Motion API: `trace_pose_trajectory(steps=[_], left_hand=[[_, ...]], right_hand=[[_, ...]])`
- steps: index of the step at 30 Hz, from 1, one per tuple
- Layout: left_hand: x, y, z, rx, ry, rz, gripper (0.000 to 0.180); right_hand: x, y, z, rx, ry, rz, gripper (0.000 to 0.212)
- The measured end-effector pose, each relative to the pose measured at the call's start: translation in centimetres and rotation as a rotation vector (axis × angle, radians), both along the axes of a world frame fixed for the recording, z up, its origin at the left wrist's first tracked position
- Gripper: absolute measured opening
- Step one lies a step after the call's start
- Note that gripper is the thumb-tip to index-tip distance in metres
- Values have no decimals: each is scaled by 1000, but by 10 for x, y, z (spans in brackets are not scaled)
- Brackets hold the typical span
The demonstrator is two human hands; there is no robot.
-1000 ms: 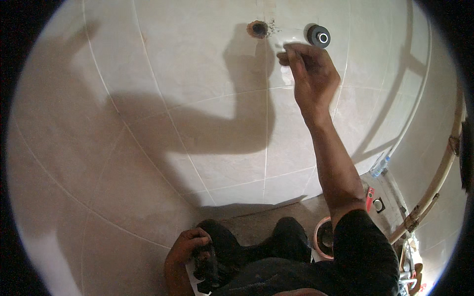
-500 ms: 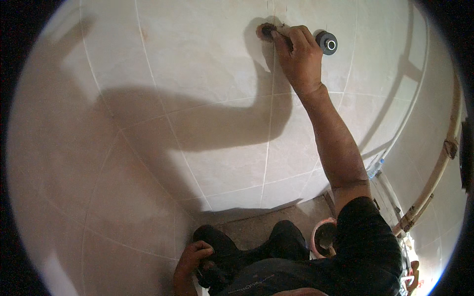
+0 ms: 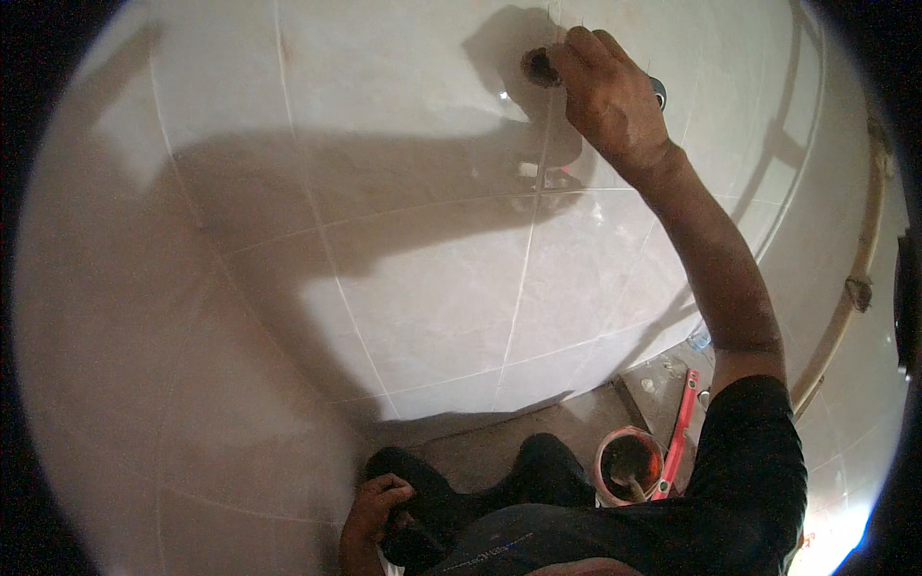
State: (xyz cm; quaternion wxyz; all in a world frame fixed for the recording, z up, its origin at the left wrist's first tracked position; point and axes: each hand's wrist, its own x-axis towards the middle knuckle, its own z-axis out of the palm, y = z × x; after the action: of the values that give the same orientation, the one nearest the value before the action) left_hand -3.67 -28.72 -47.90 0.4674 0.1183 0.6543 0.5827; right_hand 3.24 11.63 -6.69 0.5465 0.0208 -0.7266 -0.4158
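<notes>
- A bare right hand (image 3: 615,101) reaches up the tiled wall (image 3: 432,326), fingertips at the right edge of a rough, dark-mouthed hole (image 3: 539,67); from where I stand, the fingers look bent, but I cannot tell whether they pinch anything.
- Just right of that hand, and partly behind it, a black round wall fitting (image 3: 659,92) shows its rim; whether the two touch is hidden. A sideways slip of the knuckles could knock it.
- The arm's broad shadow (image 3: 413,192) falls over the tiles and around the hole. Poor light and a hand blocking the view could, in my judgement, lead to a misplaced fingertip.
- The hole's ragged edge looks crumbly; pushing hard against it could loosen grit or scrape skin.
- Low on the left, the left hand (image 3: 381,499) rests by the left knee (image 3: 413,470), fingers curled; whether they close on something is unclear.
- On the floor to the right, a pinkish bucket (image 3: 603,459) with dark contents stands near the right knee (image 3: 552,466), a red spirit level (image 3: 683,422) just beside it. A careless shift of the leg could tip the bucket.
</notes>
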Motion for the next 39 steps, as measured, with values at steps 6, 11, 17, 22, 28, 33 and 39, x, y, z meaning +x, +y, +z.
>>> trace_pose_trajectory(steps=[6,11,17,22,28,33,39], left_hand=[[-1,7,-10,-12,0,1,12],[9,5,-5,-19,-48,39,15],[0,15,11,-42,-28,81,14],[-2,10,33,-43,104,21,13],[4,9,35,-61,31,82,16],[6,16,41,-56,-48,159,18],[-6,16,35,-99,-48,87,19]], right_hand=[[1,-2,3,-18,-87,-39,23],[-7,17,-11,-150,64,131,19],[-27,39,-11,-460,206,348,6],[-31,28,-14,-506,261,396,8],[-40,34,-12,-545,318,438,12],[-49,38,-9,-556,418,551,12],[-49,36,-4,-555,443,553,12]])
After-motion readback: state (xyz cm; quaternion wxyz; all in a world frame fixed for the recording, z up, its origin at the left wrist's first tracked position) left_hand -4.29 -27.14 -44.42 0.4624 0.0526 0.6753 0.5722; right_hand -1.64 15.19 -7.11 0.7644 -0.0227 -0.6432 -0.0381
